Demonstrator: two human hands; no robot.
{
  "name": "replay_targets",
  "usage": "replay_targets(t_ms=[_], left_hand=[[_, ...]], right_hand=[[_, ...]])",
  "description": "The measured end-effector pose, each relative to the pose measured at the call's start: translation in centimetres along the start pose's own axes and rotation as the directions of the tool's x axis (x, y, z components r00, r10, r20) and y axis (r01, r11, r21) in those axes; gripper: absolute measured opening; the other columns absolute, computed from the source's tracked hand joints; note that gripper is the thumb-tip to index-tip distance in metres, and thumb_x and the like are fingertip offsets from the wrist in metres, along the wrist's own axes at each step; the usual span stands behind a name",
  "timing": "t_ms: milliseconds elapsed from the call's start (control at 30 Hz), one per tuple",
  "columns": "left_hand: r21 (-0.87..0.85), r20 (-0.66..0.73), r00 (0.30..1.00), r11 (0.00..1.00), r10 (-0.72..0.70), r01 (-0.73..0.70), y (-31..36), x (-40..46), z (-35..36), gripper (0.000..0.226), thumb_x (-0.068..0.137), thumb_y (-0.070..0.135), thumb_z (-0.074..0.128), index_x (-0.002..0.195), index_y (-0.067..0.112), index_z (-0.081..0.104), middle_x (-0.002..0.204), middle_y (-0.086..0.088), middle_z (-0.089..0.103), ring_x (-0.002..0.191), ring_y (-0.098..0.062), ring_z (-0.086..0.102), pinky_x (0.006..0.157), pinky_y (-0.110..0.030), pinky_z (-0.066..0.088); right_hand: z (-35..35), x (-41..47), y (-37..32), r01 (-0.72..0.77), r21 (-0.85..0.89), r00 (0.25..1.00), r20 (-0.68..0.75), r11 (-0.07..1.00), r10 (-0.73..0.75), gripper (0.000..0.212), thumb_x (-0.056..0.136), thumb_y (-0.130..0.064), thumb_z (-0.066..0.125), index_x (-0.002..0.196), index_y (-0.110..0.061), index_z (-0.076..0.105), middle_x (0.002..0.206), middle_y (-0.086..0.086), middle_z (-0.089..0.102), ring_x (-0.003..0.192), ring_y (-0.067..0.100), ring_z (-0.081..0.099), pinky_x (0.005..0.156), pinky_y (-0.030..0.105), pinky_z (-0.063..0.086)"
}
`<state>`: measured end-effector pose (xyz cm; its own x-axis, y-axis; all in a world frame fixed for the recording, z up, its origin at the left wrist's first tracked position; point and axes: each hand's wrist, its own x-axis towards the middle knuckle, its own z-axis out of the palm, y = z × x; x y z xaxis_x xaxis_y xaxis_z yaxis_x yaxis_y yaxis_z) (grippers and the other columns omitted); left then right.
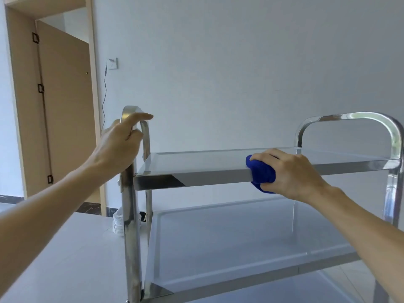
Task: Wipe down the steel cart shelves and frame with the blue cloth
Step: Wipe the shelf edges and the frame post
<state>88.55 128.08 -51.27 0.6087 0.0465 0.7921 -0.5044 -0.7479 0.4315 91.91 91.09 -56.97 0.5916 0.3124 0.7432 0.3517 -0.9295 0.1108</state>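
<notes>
A steel cart fills the view, with a top shelf [196,159], a middle shelf [229,241] and a lower one just showing at the bottom. My right hand [290,173] grips the bunched blue cloth [261,170] and presses it over the top shelf's front rim, right of its middle. My left hand [120,141] holds the cart's left handle loop [145,132], fingers curled round the bar and the forefinger pointing out to the right. The right handle loop [349,118] stands free at the far right.
A white wall [240,62] is close behind the cart. A tan door [63,106] stands open at the left, with a wall socket and hanging cable [105,88] beside it. A stack of white dishes [117,221] sits on the floor behind the left post.
</notes>
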Motion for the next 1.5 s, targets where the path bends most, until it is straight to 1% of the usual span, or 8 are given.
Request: replay_targets(t_ms=[67, 167, 267, 400, 700, 1033, 1233, 1500], left_hand=[[0.272, 0.016, 1.0, 0.962, 0.009, -0.013, -0.2, 0.2, -1.1, 0.054, 0.098, 0.015, 0.04, 0.141, 0.048, 0.039, 0.145, -0.017, 0.041, 0.111, -0.034, 0.058, 0.09, -0.042, 0.051], [0.589, -0.021, 0.98, 0.794, 0.199, -0.149, 0.9, 0.2, -1.2, 0.061, 0.09, 0.011, 0.056, 0.146, 0.029, 0.041, 0.162, -0.019, 0.013, 0.142, -0.042, 0.028, 0.116, -0.059, 0.021], [0.452, 0.066, 0.955, 0.844, 0.29, -0.287, 3.0, 0.2, 1.0, 0.044, 0.092, 0.014, 0.055, 0.135, 0.025, 0.055, 0.154, -0.006, 0.036, 0.119, -0.033, 0.054, 0.103, -0.053, 0.042], [0.29, 0.168, 0.981, 0.946, 0.098, -0.144, 4.6, 0.4, 5.5, 0.033, 0.099, 0.023, 0.045, 0.129, 0.03, 0.057, 0.143, 0.0, 0.049, 0.117, -0.024, 0.054, 0.099, -0.043, 0.044], [0.522, 0.321, 0.93, 0.853, -0.177, -0.018, 0.7, -0.7, 6.5, 0.06, 0.079, 0.052, 0.007, 0.112, 0.047, 0.058, 0.121, 0.003, 0.063, 0.1, -0.026, 0.054, 0.074, -0.037, 0.039], [0.554, 0.267, 0.959, 0.83, -0.097, -0.071, 0.2, -0.6, 8.4, 0.049, 0.094, 0.046, 0.012, 0.111, 0.045, 0.058, 0.118, 0.008, 0.065, 0.094, -0.026, 0.053, 0.07, -0.036, 0.032], [0.542, 0.167, 0.986, 0.837, -0.016, -0.079, -0.1, -1.3, 9.0, 0.056, 0.088, 0.047, 0.01, 0.102, 0.042, 0.064, 0.091, -0.001, 0.066, 0.077, -0.028, 0.052, 0.062, -0.035, 0.029], [0.523, 0.135, 0.99, 0.845, 0.044, -0.109, -1.3, -1.4, 8.2, 0.06, 0.079, 0.052, 0.005, 0.097, 0.055, 0.063, 0.085, -0.004, 0.068, 0.067, -0.026, 0.052, 0.053, -0.031, 0.026]], right_hand=[[-0.1, 0.3, -1.0, 0.02, -0.002, 1.0, -0.007, 1.0, -0.02, 0.06, 0.069, -0.034, 0.079, 0.126, -0.033, 0.062, 0.119, -0.009, 0.065, 0.09, 0.029, 0.067, 0.072, 0.038, 0.052], [-0.1, 0.6, -3.1, 0.04, -0.047, 0.999, -0.005, 0.998, -0.04, 0.057, 0.074, -0.04, 0.073, 0.128, -0.038, 0.057, 0.122, -0.011, 0.062, 0.092, 0.027, 0.066, 0.069, 0.03, 0.041], [0.0, 0.9, -5.9, 0.05, -0.083, 0.998, -0.018, 0.995, -0.052, 0.051, 0.078, -0.04, 0.067, 0.127, -0.036, 0.054, 0.12, -0.006, 0.062, 0.088, 0.03, 0.066, 0.066, 0.03, 0.04], [0.5, 1.7, -9.5, 0.091, -0.117, 0.994, -0.051, 0.989, -0.097, 0.052, 0.081, -0.041, 0.065, 0.129, -0.029, 0.049, 0.118, 0.003, 0.059, 0.085, 0.029, 0.063, 0.066, 0.032, 0.033], [-1.2, -0.5, -4.8, 0.094, 0.003, 0.993, -0.075, 0.996, -0.094, 0.066, 0.067, -0.05, 0.076, 0.129, -0.041, 0.056, 0.124, -0.011, 0.06, 0.091, 0.026, 0.068, 0.073, 0.037, 0.052], [-3.4, -5.3, 6.8, -0.184, -0.045, 0.98, -0.088, 0.982, 0.18, 0.065, 0.063, -0.034, 0.084, 0.124, -0.036, 0.06, 0.122, -0.01, 0.06, 0.094, 0.026, 0.065, 0.076, 0.033, 0.039], [0.1, -1.2, -2.3, 0.014, -0.056, 0.986, -0.165, 0.998, -0.023, 0.061, 0.066, -0.041, 0.079, 0.123, -0.026, 0.064, 0.122, 0.002, 0.063, 0.091, 0.034, 0.066, 0.079, 0.04, 0.051], [1.0, 1.0, -5.8, 0.145, -0.075, 0.985, -0.086, 0.987, -0.151, 0.063, 0.073, -0.042, 0.072, 0.132, -0.037, 0.052, 0.125, -0.008, 0.057, 0.085, 0.026, 0.065, 0.069, 0.032, 0.035]])
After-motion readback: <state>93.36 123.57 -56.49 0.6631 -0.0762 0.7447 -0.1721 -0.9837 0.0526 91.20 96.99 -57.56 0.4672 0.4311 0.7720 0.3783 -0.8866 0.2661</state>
